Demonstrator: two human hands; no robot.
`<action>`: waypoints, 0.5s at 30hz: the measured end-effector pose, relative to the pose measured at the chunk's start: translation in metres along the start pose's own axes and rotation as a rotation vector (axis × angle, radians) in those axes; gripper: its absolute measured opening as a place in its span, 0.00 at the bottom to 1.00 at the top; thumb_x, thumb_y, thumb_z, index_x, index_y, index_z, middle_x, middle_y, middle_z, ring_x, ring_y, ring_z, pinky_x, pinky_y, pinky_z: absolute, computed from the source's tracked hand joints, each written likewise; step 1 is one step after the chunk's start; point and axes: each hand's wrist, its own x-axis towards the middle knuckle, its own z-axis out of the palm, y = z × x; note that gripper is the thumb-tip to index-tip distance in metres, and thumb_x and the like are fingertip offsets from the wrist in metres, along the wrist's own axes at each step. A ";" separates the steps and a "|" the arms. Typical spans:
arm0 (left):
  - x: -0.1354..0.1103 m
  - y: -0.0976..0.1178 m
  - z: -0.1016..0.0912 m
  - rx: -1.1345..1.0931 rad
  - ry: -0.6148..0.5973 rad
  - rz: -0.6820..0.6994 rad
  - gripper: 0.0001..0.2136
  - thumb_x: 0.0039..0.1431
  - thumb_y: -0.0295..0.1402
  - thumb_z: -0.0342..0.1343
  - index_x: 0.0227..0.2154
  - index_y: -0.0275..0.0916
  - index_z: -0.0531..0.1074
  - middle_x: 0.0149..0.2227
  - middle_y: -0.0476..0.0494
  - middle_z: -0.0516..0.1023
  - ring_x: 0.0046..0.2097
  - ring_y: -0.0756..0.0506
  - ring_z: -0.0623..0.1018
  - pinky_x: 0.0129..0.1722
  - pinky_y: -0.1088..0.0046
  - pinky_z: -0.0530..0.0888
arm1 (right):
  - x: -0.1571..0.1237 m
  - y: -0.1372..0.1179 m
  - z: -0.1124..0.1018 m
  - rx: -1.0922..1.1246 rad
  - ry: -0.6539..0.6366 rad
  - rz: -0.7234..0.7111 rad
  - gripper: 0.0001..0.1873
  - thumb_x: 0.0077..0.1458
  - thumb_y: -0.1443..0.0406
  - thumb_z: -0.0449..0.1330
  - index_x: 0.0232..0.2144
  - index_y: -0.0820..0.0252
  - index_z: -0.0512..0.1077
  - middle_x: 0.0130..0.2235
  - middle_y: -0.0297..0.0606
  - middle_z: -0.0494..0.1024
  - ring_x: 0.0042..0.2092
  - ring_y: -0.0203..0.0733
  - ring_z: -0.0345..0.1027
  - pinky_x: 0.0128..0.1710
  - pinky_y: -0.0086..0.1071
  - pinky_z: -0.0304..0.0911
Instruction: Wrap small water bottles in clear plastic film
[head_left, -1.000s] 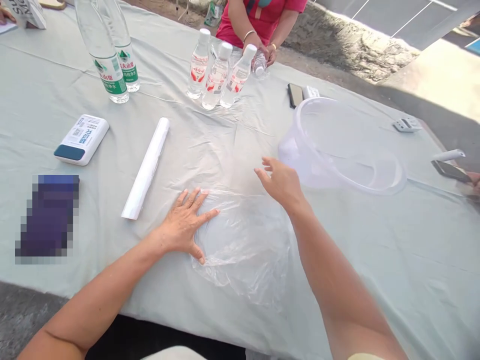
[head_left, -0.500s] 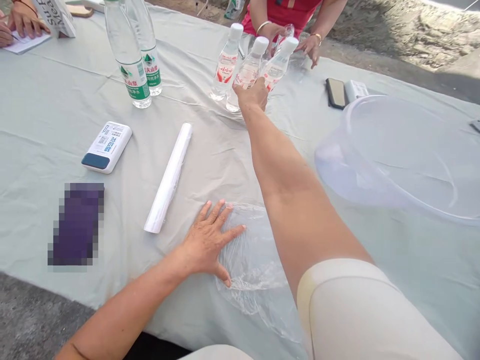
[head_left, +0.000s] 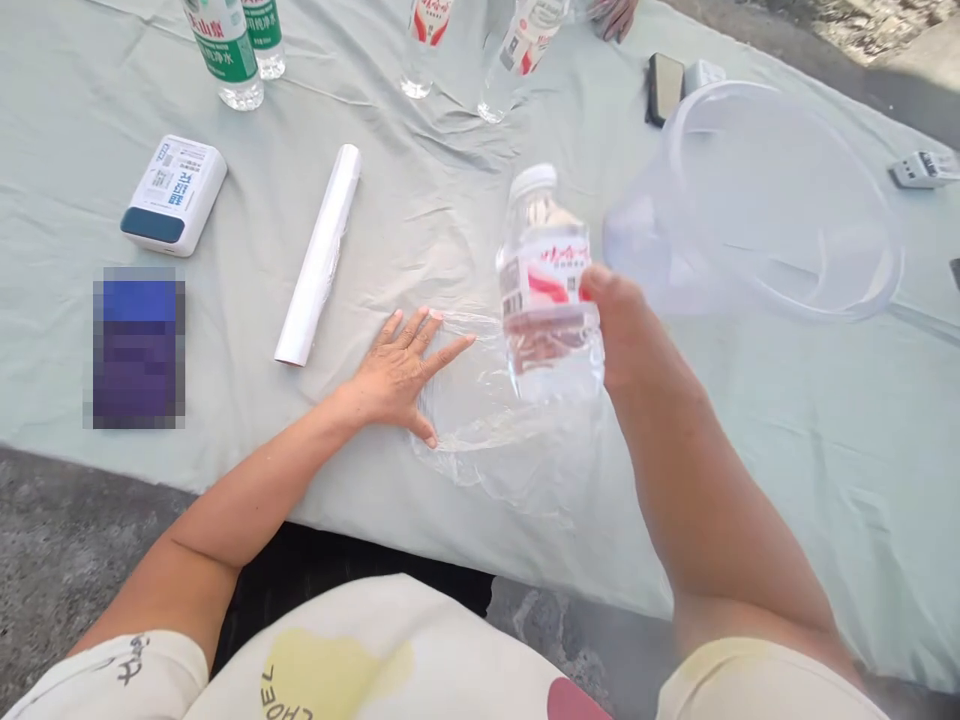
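My right hand (head_left: 621, 325) is wrapped round a clear water bottle (head_left: 551, 285) with a white cap and a red-and-white label. The bottle is partly filled and held above a thin sheet of clear plastic film (head_left: 487, 455) on the cloth. My left hand (head_left: 397, 368) lies flat with its fingers spread, pressing on the film's left edge. Left of that hand lies a white roll of plastic film (head_left: 319, 258). Two similar bottles, one of them a red-labelled water bottle (head_left: 429, 40), stand at the far side, their tops cut off by the view.
Two taller green-labelled bottles (head_left: 225, 60) stand at the back left. A white device (head_left: 174, 195) lies at the left above a blurred-out purple object (head_left: 139, 350). To the right sits a clear plastic basin (head_left: 675, 240); a phone (head_left: 665, 90) and another person's hand (head_left: 615, 15) are behind it.
My right hand has brought one bottle back from the far group, over the film. My left hand stays on the film. The view has tilted down toward my body.
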 end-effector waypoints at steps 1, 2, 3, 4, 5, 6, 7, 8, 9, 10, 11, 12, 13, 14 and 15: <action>0.000 0.000 0.000 -0.008 0.000 -0.004 0.67 0.31 0.57 0.73 0.73 0.44 0.43 0.75 0.29 0.38 0.74 0.24 0.37 0.69 0.40 0.35 | -0.023 0.008 0.001 0.068 -0.101 0.084 0.20 0.59 0.50 0.48 0.31 0.57 0.71 0.29 0.41 0.72 0.31 0.46 0.72 0.26 0.37 0.66; 0.000 0.000 0.000 -0.019 0.004 -0.005 0.67 0.31 0.57 0.73 0.73 0.43 0.42 0.75 0.29 0.37 0.74 0.24 0.37 0.69 0.41 0.34 | -0.042 0.017 0.002 0.130 -0.192 0.155 0.18 0.56 0.50 0.53 0.30 0.57 0.70 0.28 0.39 0.71 0.30 0.45 0.70 0.26 0.36 0.65; 0.000 0.000 0.001 -0.030 0.011 -0.005 0.68 0.31 0.57 0.73 0.73 0.43 0.41 0.75 0.29 0.37 0.74 0.23 0.37 0.69 0.41 0.34 | -0.057 0.025 0.005 0.195 -0.277 0.210 0.17 0.53 0.50 0.58 0.30 0.58 0.70 0.28 0.38 0.71 0.29 0.43 0.68 0.26 0.35 0.63; 0.000 -0.001 0.001 -0.041 0.019 -0.003 0.69 0.31 0.57 0.73 0.73 0.42 0.41 0.75 0.28 0.37 0.74 0.23 0.37 0.69 0.41 0.33 | -0.069 0.032 0.009 0.210 -0.327 0.247 0.17 0.52 0.50 0.60 0.29 0.58 0.70 0.29 0.36 0.71 0.29 0.41 0.67 0.27 0.34 0.62; -0.001 -0.001 0.002 -0.052 0.028 0.002 0.69 0.30 0.57 0.73 0.73 0.42 0.40 0.75 0.28 0.37 0.74 0.23 0.38 0.69 0.41 0.33 | -0.077 0.037 0.013 0.200 -0.348 0.268 0.18 0.53 0.49 0.61 0.29 0.58 0.69 0.29 0.35 0.70 0.29 0.39 0.65 0.28 0.33 0.61; -0.001 -0.001 0.002 -0.061 0.038 0.010 0.69 0.30 0.57 0.73 0.73 0.43 0.40 0.75 0.28 0.37 0.74 0.23 0.38 0.68 0.40 0.33 | -0.082 0.041 0.018 0.176 -0.340 0.281 0.20 0.55 0.48 0.60 0.29 0.58 0.68 0.29 0.34 0.69 0.29 0.37 0.63 0.28 0.31 0.59; -0.001 -0.002 0.003 -0.067 0.048 0.020 0.69 0.30 0.57 0.73 0.73 0.43 0.39 0.75 0.28 0.37 0.74 0.22 0.38 0.68 0.40 0.34 | -0.084 0.043 0.023 0.140 -0.306 0.292 0.22 0.56 0.46 0.59 0.28 0.58 0.66 0.28 0.33 0.68 0.28 0.35 0.61 0.27 0.31 0.57; -0.002 -0.002 0.003 -0.071 0.056 0.029 0.69 0.31 0.57 0.73 0.73 0.43 0.39 0.75 0.28 0.37 0.74 0.22 0.38 0.68 0.39 0.34 | -0.083 0.043 0.028 0.097 -0.251 0.299 0.24 0.56 0.45 0.59 0.27 0.58 0.64 0.28 0.32 0.67 0.28 0.34 0.59 0.27 0.30 0.56; -0.002 -0.002 0.004 -0.071 0.061 0.036 0.69 0.31 0.58 0.73 0.73 0.44 0.39 0.75 0.28 0.37 0.74 0.23 0.38 0.68 0.39 0.34 | -0.081 0.041 0.034 0.054 -0.187 0.300 0.25 0.56 0.43 0.59 0.26 0.57 0.63 0.27 0.32 0.66 0.28 0.34 0.58 0.27 0.30 0.56; -0.002 -0.002 0.005 -0.069 0.065 0.041 0.68 0.32 0.58 0.73 0.73 0.44 0.39 0.75 0.28 0.37 0.74 0.23 0.38 0.68 0.38 0.34 | -0.077 0.040 0.040 0.018 -0.125 0.296 0.26 0.56 0.42 0.59 0.26 0.57 0.62 0.27 0.32 0.66 0.28 0.35 0.58 0.27 0.30 0.56; -0.003 -0.002 0.006 -0.066 0.068 0.044 0.68 0.33 0.58 0.72 0.73 0.44 0.39 0.75 0.29 0.38 0.74 0.23 0.38 0.68 0.38 0.34 | -0.072 0.038 0.046 -0.013 -0.067 0.288 0.27 0.55 0.41 0.59 0.26 0.57 0.61 0.28 0.33 0.67 0.28 0.35 0.59 0.27 0.31 0.56; -0.003 -0.001 0.006 -0.063 0.069 0.044 0.67 0.34 0.57 0.72 0.73 0.43 0.39 0.75 0.29 0.38 0.74 0.23 0.38 0.68 0.38 0.34 | -0.068 0.036 0.052 -0.042 -0.016 0.280 0.28 0.55 0.40 0.59 0.26 0.56 0.61 0.28 0.33 0.68 0.28 0.36 0.60 0.27 0.32 0.57; -0.004 -0.002 0.005 -0.064 0.069 0.045 0.66 0.35 0.56 0.72 0.73 0.43 0.40 0.75 0.29 0.38 0.74 0.23 0.38 0.68 0.38 0.34 | -0.063 0.035 0.058 -0.075 0.031 0.272 0.29 0.54 0.39 0.59 0.26 0.56 0.60 0.28 0.34 0.68 0.28 0.37 0.61 0.27 0.32 0.57; -0.005 -0.002 0.003 -0.070 0.066 0.048 0.65 0.36 0.55 0.72 0.73 0.42 0.40 0.75 0.30 0.39 0.74 0.23 0.38 0.68 0.39 0.34 | -0.059 0.035 0.064 -0.108 0.071 0.266 0.29 0.53 0.37 0.58 0.26 0.55 0.60 0.28 0.35 0.69 0.28 0.38 0.61 0.27 0.33 0.58; -0.007 -0.002 -0.001 -0.085 0.059 0.057 0.63 0.38 0.54 0.71 0.73 0.43 0.41 0.75 0.31 0.40 0.74 0.24 0.39 0.68 0.39 0.36 | -0.057 0.036 0.069 -0.134 0.106 0.262 0.30 0.52 0.36 0.58 0.27 0.55 0.61 0.28 0.35 0.70 0.29 0.39 0.62 0.27 0.34 0.58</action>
